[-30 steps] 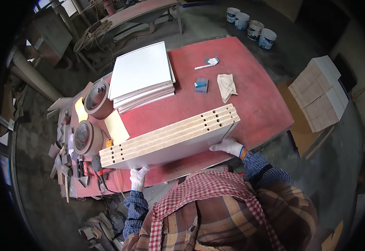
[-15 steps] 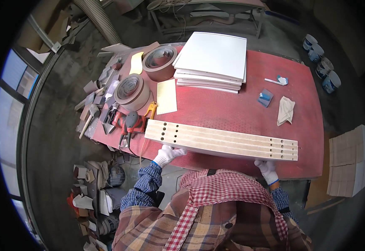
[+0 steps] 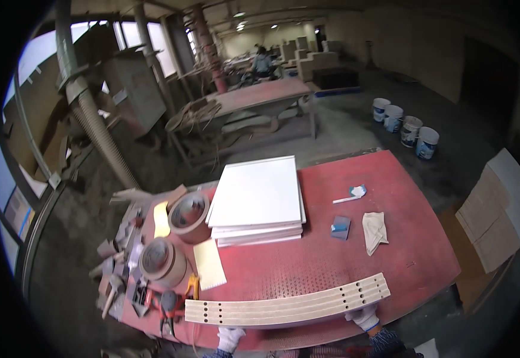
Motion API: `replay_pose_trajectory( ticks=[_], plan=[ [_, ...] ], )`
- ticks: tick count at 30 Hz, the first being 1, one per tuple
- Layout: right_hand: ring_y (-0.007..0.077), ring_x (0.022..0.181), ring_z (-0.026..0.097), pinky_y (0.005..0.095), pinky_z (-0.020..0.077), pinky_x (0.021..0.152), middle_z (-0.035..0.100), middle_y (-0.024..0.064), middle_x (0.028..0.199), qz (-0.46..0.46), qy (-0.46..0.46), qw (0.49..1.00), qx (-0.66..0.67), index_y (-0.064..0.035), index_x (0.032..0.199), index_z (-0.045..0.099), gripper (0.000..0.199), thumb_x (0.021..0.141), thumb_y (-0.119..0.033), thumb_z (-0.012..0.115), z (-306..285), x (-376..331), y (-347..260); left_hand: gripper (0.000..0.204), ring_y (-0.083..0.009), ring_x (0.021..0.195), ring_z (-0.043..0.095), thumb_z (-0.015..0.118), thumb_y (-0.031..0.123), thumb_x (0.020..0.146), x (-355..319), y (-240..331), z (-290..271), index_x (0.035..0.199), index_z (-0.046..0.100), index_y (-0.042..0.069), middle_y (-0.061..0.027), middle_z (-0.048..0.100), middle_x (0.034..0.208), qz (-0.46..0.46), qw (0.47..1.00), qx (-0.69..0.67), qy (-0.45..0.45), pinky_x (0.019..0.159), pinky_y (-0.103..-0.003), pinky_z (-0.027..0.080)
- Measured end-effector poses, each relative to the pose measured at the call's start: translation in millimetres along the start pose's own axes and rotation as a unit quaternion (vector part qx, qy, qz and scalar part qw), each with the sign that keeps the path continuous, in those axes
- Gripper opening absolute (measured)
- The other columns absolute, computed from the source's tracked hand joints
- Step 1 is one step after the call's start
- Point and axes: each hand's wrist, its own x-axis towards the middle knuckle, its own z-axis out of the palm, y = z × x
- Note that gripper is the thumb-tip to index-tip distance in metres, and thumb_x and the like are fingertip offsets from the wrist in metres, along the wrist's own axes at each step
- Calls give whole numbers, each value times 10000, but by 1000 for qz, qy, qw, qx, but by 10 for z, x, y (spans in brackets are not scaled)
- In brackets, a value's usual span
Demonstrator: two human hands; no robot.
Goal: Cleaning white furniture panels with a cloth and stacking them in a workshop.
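Note:
A stack of several pale wooden boards (image 3: pixel 286 305), their long edges drilled with dark round holes, lies across the near part of the red worktable (image 3: pixel 331 170). My left hand (image 3: pixel 230 339), in a white knitted glove, is at the near side of the stack toward its left end. Near the right end, my right hand (image 3: pixel 362 318), gloved the same way, holds the boards from the near side. The boards hide most of the fingers of both hands. A red and black sander (image 3: pixel 169 303) sits just left of the stack, with a yellow-handled tool (image 3: pixel 193 286) beside it.
White panels (image 3: pixel 257 194) are stacked mid-table, beside abrasive rolls (image 3: pixel 189 216) and a yellow sheet (image 3: pixel 210 264). A cloth (image 3: pixel 374 232) and a small blue pad (image 3: pixel 340 228) lie at right. Buckets (image 3: pixel 427 143) stand on the floor. A person (image 3: pixel 263 62) is far off.
My view has tilted upward, bringing the far hall and a distant person into sight. The boards and both hands now appear lower, with the stack's right end higher than its left.

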Motion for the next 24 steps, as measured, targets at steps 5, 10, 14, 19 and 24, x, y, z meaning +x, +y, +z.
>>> replay_pose_trajectory(
  ticks=[5,10,14,19,24],
  plan=[
    [433,908,703,525,542,826,734,186,886,164,42,979,113,-69,1057,713,958,664,-930,572,-196,757,-515,518,-200,762,656,587,486,928,714,163,-23,934,671,-26,-69,669,775,-72,983,-147,86,693,-385,522],
    [430,1042,673,495,505,910,713,269,1030,406,-70,911,-14,-29,1143,712,991,788,-905,414,-811,568,-1408,801,-318,899,656,504,693,931,792,809,-480,1162,672,-55,-184,706,974,-261,960,-102,-3,853,-436,521],
    [409,1083,671,459,499,937,702,287,1093,525,-113,844,-18,98,1078,704,1006,839,-836,416,-1172,-65,-2090,429,-290,1054,643,508,352,1043,687,439,-641,1331,596,47,-148,680,1158,-51,972,-62,-223,905,-424,518],
    [420,1048,680,462,502,924,705,301,1046,600,-10,799,30,102,1040,723,1018,838,-842,399,-1819,-1142,-2689,503,-303,1061,639,493,415,1031,1053,1570,-324,1332,591,24,-165,670,1181,101,913,-55,-390,909,-424,514],
    [403,910,705,458,525,852,705,290,878,607,208,767,2,86,896,728,1005,884,-839,336,-2251,-2350,-3322,580,-315,1068,635,478,477,1019,462,2430,69,1333,585,1,-183,660,1204,160,853,-56,-494,913,-425,511]
  ],
)
